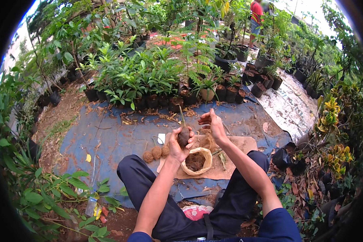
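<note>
My left hand (177,147) is closed around a dark brown soil ball (184,138), with a thin green stem (182,115) rising out of its top. To its right, my right hand (214,126) is raised with fingers apart and nothing in it. Below and between the hands stands a light brown bag (207,164) with a rolled-down rim, partly filled with dark crumbly soil (195,161). Behind the bag lies a heap of tan coconut fibre (208,142), partly hidden by my right hand. Several fibre-wrapped balls (156,152) sit in a row left of my left hand.
A brown cardboard sheet (242,155) lies under the bag on a blue tarp (97,133). Green leaf strips (222,159) are right of the bag, a white card (161,138) left. Potted plants (149,101) line the far edge; a person in red (256,16) stands far off.
</note>
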The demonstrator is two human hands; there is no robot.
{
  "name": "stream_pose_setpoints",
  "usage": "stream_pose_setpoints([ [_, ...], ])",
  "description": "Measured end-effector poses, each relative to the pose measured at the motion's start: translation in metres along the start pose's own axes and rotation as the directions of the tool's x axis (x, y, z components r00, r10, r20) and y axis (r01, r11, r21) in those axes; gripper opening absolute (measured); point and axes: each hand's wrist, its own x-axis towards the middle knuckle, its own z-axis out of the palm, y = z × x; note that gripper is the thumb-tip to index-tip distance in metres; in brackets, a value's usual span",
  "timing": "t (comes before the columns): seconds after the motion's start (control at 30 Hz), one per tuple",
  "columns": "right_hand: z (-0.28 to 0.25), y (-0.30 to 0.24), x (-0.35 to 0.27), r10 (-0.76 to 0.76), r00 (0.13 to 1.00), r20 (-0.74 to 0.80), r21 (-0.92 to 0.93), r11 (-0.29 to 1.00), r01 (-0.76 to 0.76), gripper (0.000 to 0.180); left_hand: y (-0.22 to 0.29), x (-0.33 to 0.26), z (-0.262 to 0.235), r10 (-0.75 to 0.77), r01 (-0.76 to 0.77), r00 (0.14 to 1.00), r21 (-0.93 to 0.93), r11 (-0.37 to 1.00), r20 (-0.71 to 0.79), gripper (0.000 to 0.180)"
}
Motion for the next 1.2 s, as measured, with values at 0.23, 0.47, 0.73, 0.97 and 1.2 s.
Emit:
stream_pose_setpoints([
  [0.23, 0.002, 0.002, 0.0, 0.021, 1.0, 0.017, 0.001, 1.0, -0.021, 0.058, -0.001, 0.003, -0.002, 0.087, -0.081, 0.996, 0.158, 0.984, -0.034, 0.026],
  [0.47, 0.002, 0.002, -0.001, 0.032, 0.999, 0.035, -0.009, 0.999, -0.032, 0.058, -0.008, 0.003, 0.011, 0.22, -0.135, 0.963, 0.428, 0.894, -0.156, 0.024],
  [0.73, 0.004, 0.004, -0.002, 0.045, 0.996, 0.073, -0.055, 0.998, -0.041, 0.061, -0.001, 0.002, -0.008, 0.203, -0.075, 0.959, 0.512, 0.856, -0.198, 0.02],
  [0.97, 0.004, 0.003, -0.001, 0.043, 0.996, 0.073, -0.06, 0.997, -0.039, 0.061, -0.005, 0.002, 0.006, 0.132, -0.064, 0.967, 0.294, 0.954, -0.218, 0.027],
  [1.2, 0.003, 0.0, -0.003, 0.042, 0.996, 0.075, -0.063, 0.997, -0.037, 0.061, -0.002, 0.007, -0.014, -0.017, 0.045, 0.978, 0.13, 0.991, -0.206, 0.026],
])
